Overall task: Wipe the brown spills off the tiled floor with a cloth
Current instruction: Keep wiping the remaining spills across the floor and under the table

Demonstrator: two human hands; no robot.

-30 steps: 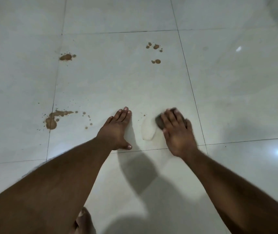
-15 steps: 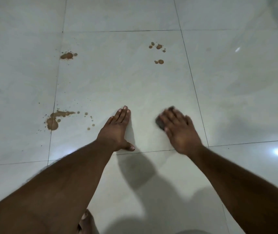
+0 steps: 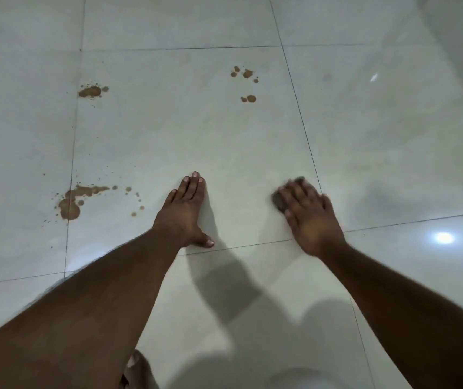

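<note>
My right hand presses a small dark cloth flat on the pale tiled floor; only the cloth's left edge and far corner show past the fingers. My left hand rests flat on the same tile, fingers straight, thumb out to the right. A large brown spill with scattered drops lies left of my left hand. A second brown patch sits farther away on the left. A cluster of brown drops lies far ahead, between my hands.
Dark grout lines divide the glossy tiles. A bright light reflection shines on the tile at the right. Toes of a bare foot show at the bottom edge between my forearms.
My right hand has slid the cloth to the right, toward the grout line. The pale wet smear seen beside the cloth a second ago is gone. My left hand has stayed put.
</note>
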